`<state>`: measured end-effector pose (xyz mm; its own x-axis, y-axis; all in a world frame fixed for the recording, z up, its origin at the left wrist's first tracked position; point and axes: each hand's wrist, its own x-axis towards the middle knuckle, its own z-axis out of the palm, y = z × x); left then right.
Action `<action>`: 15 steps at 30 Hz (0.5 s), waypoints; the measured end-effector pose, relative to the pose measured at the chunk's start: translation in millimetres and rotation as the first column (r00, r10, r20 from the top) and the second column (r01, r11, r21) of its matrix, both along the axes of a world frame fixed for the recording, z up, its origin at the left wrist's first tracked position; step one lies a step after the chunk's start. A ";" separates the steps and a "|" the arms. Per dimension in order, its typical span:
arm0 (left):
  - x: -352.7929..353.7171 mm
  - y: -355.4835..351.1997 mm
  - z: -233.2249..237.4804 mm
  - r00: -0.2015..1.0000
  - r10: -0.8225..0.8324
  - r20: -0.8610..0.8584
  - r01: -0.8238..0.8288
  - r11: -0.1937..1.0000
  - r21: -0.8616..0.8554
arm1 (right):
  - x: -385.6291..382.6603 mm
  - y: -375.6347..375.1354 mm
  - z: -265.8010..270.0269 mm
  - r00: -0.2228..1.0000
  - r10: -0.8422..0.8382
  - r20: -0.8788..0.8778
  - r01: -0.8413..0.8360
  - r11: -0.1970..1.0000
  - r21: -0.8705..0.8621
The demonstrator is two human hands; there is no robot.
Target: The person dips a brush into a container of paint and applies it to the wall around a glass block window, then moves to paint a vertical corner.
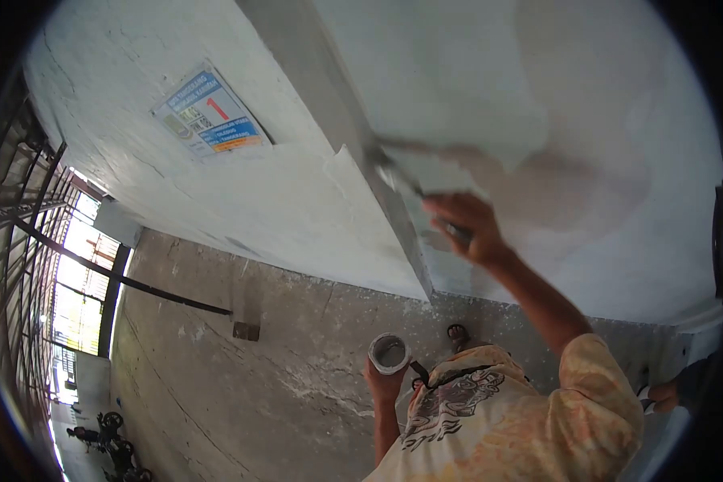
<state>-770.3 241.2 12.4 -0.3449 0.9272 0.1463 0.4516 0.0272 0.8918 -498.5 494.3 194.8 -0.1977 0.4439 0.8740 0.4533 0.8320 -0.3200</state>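
My right hand (pixel 466 226) is closed around the handle of a paintbrush (pixel 406 181), whose head touches a grey strip (pixel 329 96) on the white wall. The bristles are blurred against the strip. Lower down, my left hand (pixel 382 384) grips a small round paint can (pixel 390 354) from below and the side. Grey paint shows inside the can, and pale smears coat its rim. Shadows of my arm and the brush fall on the wall to the right.
A printed blue and white sign (pixel 213 112) hangs on the wall. Paint spots dot the concrete floor (pixel 297 345). A dark bar runs to a small block (pixel 246 331). Metal gates (pixel 24 201) and a motorcycle (pixel 114 446) are at the left. Another person's leg (pixel 667 391) shows at right.
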 end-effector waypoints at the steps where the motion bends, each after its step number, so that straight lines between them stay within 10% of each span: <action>1: -1.3 -2.6 -0.8 1.000 0.027 -0.009 -0.027 0.999 -0.025 | -6.0 -12.5 -44.8 1.000 0.017 0.009 -0.016 0.991 -0.133; 4: -6.2 -2.8 -7.5 0.998 0.063 -0.001 -0.063 0.998 -0.024 | -6.5 -53.3 -156.4 0.971 0.151 0.183 -0.040 0.863 -0.503; 8: -14.4 -3.3 -10.0 0.996 0.090 -0.019 -0.090 0.996 0.017 | -7.1 -62.9 -167.9 0.925 0.316 0.211 -0.043 0.640 -0.767; 15: -17.4 9.1 -6.5 0.999 0.014 -0.045 -0.015 0.999 -0.029 | 7.3 -19.8 -12.5 0.982 0.005 0.187 0.055 0.947 -0.316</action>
